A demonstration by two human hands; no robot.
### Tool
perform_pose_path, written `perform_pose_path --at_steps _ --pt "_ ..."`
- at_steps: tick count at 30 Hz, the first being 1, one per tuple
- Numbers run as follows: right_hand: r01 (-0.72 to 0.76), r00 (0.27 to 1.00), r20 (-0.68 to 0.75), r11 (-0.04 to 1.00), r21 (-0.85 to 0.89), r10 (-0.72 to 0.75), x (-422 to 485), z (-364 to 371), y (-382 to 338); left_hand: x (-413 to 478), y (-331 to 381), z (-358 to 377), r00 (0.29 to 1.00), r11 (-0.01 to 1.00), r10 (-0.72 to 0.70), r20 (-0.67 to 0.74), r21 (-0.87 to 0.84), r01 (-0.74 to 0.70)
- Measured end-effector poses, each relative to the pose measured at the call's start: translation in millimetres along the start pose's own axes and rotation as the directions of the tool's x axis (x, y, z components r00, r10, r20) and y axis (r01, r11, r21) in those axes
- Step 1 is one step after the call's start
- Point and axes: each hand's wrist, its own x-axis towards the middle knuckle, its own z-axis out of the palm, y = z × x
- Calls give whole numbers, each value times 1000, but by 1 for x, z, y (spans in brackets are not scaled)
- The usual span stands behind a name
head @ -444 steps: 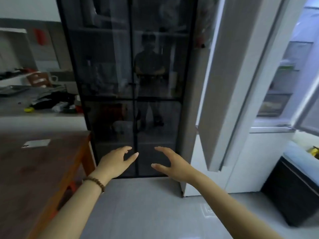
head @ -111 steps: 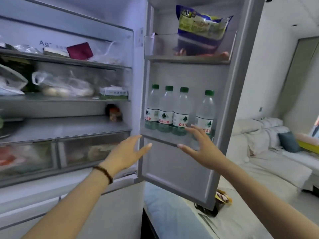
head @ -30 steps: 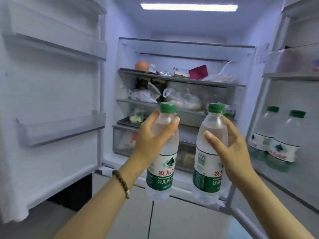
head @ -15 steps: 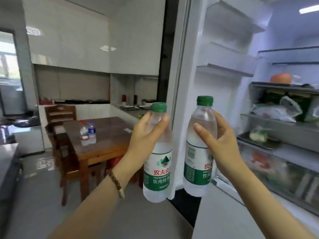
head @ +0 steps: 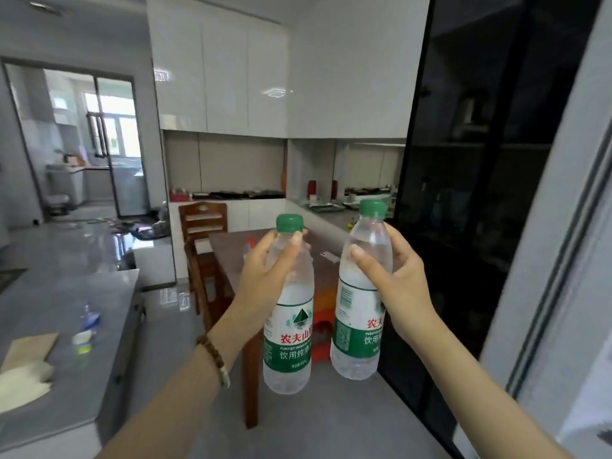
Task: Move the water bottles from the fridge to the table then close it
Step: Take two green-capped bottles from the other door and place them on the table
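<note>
Green-capped water bottle [head: 288,339] in grip of left hand [head: 265,283], second bottle [head: 356,326] grasped by right hand [head: 397,293], wooden table [head: 228,253] behind

"农夫山", "饮用纯净" on left bottle [head: 288,342]; "农夫" on right bottle [head: 356,336]

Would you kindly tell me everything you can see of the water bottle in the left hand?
The water bottle is clear, misted-looking plastic with a green screw cap and a green-and-white label bearing red characters and a mountain emblem. It is upright, in the air before the wooden table. The left hand grips its upper body, one fingertip just below the cap. It is beside the second bottle, not touching it.
</note>
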Motion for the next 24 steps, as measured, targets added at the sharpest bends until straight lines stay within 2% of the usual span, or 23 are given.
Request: perform_pose_path --at_steps 8,12,21,24 --pt "6 997 73 998 70 -12 131 39 120 118 -104 -4 997 996 -71 21 56 70" --pt "-15 996 90 997 71 8 206 47 180 190 -149 -4 994 995 -94 -52 18 95" --pt "-93 994 55 995 -21 94 357 73 326 354 -272 -21 984 994 -98 -148 26 103" --pt "-106 991 75 994 -34 109 397 87 376 408 -323 -34 988 993 -97 -123 54 105"
